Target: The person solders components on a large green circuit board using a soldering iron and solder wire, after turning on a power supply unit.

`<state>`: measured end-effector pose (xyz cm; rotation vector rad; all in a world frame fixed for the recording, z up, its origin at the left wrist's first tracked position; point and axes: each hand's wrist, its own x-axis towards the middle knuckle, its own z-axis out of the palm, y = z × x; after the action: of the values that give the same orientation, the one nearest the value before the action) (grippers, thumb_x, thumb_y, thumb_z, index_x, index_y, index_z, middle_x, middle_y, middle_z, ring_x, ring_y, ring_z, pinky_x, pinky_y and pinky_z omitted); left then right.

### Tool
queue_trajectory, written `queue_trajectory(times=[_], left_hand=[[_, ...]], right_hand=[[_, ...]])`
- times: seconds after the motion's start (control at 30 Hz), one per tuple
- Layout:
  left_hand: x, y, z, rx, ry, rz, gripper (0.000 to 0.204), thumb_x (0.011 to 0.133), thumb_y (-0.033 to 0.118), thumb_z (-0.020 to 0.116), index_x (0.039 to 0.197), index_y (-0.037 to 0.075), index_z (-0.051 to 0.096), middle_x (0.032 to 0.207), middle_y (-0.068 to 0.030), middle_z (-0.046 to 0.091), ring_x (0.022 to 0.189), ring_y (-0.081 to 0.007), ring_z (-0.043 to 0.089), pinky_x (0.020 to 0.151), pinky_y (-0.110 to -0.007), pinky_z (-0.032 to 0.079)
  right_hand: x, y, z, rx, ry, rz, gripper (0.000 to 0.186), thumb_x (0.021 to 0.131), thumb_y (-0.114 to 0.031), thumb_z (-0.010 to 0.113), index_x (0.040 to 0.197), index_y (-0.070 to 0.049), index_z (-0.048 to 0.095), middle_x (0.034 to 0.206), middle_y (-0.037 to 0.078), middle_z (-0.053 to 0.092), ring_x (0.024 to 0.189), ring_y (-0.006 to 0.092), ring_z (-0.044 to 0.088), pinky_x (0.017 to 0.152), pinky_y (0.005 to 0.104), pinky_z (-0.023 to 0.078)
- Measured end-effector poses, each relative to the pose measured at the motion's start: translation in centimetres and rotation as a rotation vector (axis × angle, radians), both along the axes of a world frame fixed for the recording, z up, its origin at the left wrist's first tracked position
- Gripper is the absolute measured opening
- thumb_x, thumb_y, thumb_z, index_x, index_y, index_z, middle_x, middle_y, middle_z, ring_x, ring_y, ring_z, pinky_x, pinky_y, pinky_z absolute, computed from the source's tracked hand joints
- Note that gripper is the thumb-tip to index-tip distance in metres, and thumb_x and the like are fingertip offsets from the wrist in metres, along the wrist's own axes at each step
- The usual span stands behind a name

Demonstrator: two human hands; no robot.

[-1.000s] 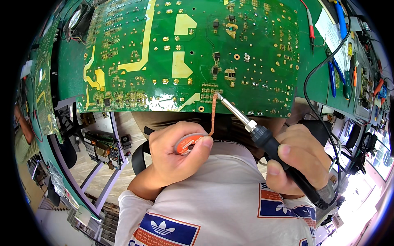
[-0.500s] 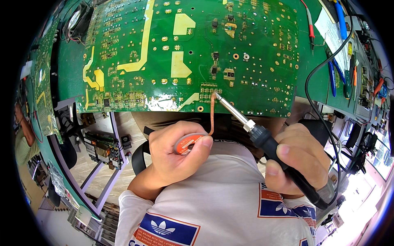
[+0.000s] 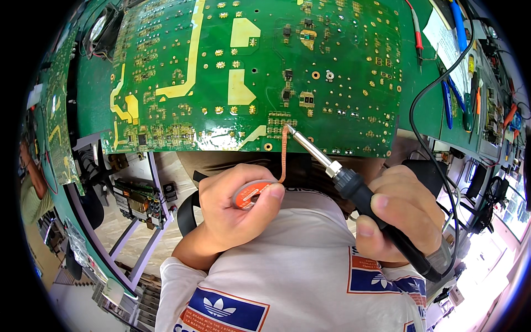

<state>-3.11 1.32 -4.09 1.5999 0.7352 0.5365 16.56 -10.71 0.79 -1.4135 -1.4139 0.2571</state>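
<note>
My left hand point(image 3: 238, 205) is closed round a small spool of desoldering braid point(image 3: 251, 193) with an orange label. From the spool a copper-coloured strip of braid point(image 3: 284, 155) runs up to a group of pads near the front edge of a large green circuit board point(image 3: 182, 119). In my right hand point(image 3: 404, 210) is a soldering iron point(image 3: 359, 193) with a black handle and a metal barrel. Its tip meets the braid's end on the pads, and the iron slants down to the right. The exact contact under the tip is too small to make out.
At the right, a black cable point(image 3: 412, 116) loops from the iron up past a red test probe point(image 3: 418, 41), blue-handled pliers point(image 3: 449, 102) and a paper sheet point(image 3: 440, 39). Another circuit board point(image 3: 58, 110) lies far left, with a person's arm point(image 3: 34, 171) beside it.
The braid end and the iron's tip have shifted very slightly left, together with the board. Both hands keep their hold on the spool and the iron.
</note>
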Motion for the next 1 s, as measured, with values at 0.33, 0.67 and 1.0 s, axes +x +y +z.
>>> queue_trajectory(times=[0.33,0.67,1.0], left_hand=[[0.2,0.1,0.0,0.021,-0.006,-0.015,0.009,0.079,0.003,0.072,0.083,-0.001,0.064,0.064,-0.0041,0.063,0.053,-0.0098,0.056,0.049,-0.022,0.044],[-0.1,0.0,0.2,0.014,0.002,-0.009,0.009,0.079,0.003,0.072,0.082,0.0,0.064,0.063,-0.0045,0.062,0.052,-0.0093,0.056,0.048,-0.022,0.043],[-0.2,0.1,0.2,0.04,-0.009,-0.006,0.01,0.079,0.002,0.072,0.083,-0.001,0.064,0.064,-0.0047,0.063,0.053,-0.01,0.058,0.049,-0.023,0.044]], right_hand=[[0.0,-0.3,-0.1,-0.012,0.006,-0.003,0.033,0.065,0.0,0.078,0.095,0.002,0.065,0.073,0.009,0.064,0.058,0.023,0.062,0.051,0.0324,0.047],[0.1,-0.5,-0.1,0.032,-0.005,-0.001,0.032,0.064,-0.002,0.077,0.094,0.002,0.065,0.07,0.01,0.061,0.055,0.0232,0.06,0.048,0.0322,0.044],[0.2,-1.1,0.1,0.033,-0.002,-0.011,0.032,0.066,-0.002,0.076,0.095,0.001,0.063,0.071,0.01,0.061,0.054,0.0235,0.059,0.047,0.0327,0.044]])
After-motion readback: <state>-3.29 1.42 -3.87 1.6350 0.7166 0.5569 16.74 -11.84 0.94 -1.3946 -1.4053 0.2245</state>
